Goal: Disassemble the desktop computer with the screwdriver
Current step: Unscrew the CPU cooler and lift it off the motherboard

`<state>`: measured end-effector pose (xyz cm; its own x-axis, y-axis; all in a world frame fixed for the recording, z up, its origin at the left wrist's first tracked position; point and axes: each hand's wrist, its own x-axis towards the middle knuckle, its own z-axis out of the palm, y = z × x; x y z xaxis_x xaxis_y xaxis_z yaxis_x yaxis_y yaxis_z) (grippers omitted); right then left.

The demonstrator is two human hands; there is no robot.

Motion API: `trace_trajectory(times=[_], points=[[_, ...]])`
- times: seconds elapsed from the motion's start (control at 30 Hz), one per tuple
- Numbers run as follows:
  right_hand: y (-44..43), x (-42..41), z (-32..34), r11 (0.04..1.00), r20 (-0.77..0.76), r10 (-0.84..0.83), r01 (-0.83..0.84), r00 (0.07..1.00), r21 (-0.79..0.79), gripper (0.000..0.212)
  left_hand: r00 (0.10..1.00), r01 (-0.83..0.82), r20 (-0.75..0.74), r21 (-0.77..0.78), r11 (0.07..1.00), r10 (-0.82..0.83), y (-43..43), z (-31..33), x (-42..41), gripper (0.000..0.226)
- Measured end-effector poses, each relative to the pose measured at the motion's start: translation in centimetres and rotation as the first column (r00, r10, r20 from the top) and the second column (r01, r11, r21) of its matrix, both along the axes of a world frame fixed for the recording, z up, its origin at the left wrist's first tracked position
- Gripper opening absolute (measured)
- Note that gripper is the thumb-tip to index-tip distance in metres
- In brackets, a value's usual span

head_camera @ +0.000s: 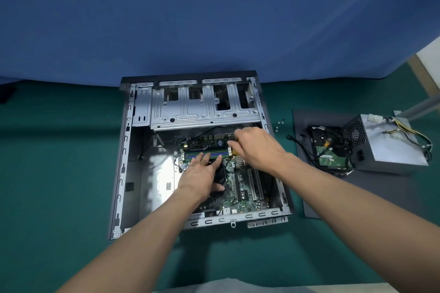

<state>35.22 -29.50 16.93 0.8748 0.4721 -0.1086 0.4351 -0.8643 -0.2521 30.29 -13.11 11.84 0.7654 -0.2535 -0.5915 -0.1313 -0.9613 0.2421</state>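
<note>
Head view, case: we see the desktop computer [200, 157] lying on its side on the green tabletop [59, 173], side panel off, its far end against a blue backdrop [214, 19].
Drive cage: a bare metal drive cage [202, 107] spans the far end of the case, its bays showing no drives.
Motherboard: the green motherboard [240, 188] sits in the near right part of the case, with memory sticks [209, 152] running across its far side.
Left hand: our left hand [202, 175] lies flat, fingers spread wide, over the black cooler [220, 173], fingertips touching the memory sticks; it holds nothing.
Right hand: our right hand [257, 147] is closed on the screwdriver [234, 151], of which only a bit of yellow and dark handle shows beneath the fingers, at the far right corner of the motherboard.
Removed parts: right of the case, a dark side panel [314, 197] carries a hard drive [329, 152] with tangled cables and a grey power supply [390, 145].
Screws: a few small loose screws [279, 123] lie on the tabletop between the case and the panel.
</note>
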Motion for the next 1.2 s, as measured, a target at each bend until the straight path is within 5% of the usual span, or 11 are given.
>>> trace_trajectory(times=[0.2, 0.3, 0.47, 0.63, 0.9, 1.1, 1.2], points=[[1.2, 0.4, 0.7, 0.963, -0.168, -0.231, 0.201, 0.958, -0.177, 0.046, 1.0, 0.003, 0.003, 0.014, 1.0, -0.003, 0.0, -0.4, 0.1, 0.091], [1.5, 0.8, 1.6, 0.966, -0.309, -0.206, 0.144, 0.929, -0.213, 0.034, 1.0, 0.005, 0.008, 0.013, 1.0, -0.005, 0.1, -0.4, 0.0, 0.091], [2.0, 0.5, 2.2, 0.976, -0.262, -0.136, 0.085, 0.955, -0.198, 0.014, 1.0, 0.006, 0.018, 0.01, 1.0, -0.007, 0.1, -0.3, -0.1, 0.09], [2.4, 0.6, 2.9, 0.97, -0.282, -0.11, 0.042, 0.953, -0.239, 0.036, 1.0, 0.024, 0.018, 0.021, 0.999, -0.024, 0.1, -0.2, -0.1, 0.09], [4.3, 2.1, 4.3, 0.907, -0.551, -0.152, -0.106, 0.821, -0.409, 0.025, 1.0, 0.029, 0.008, 0.026, 0.999, -0.029, 0.1, -0.1, 0.0, 0.089], [4.0, 1.2, 3.4, 0.883, -0.383, 0.006, -0.185, 0.924, -0.432, 0.026, 0.999, 0.036, 0.007, 0.027, 0.999, -0.036, 0.1, 0.1, -0.1, 0.088], [3.6, 1.2, 3.3, 0.82, -0.287, 0.225, -0.34, 0.931, -0.46, 0.019, 1.0, 0.028, -0.004, 0.016, 0.999, -0.028, 0.1, 0.1, 0.0, 0.087]])
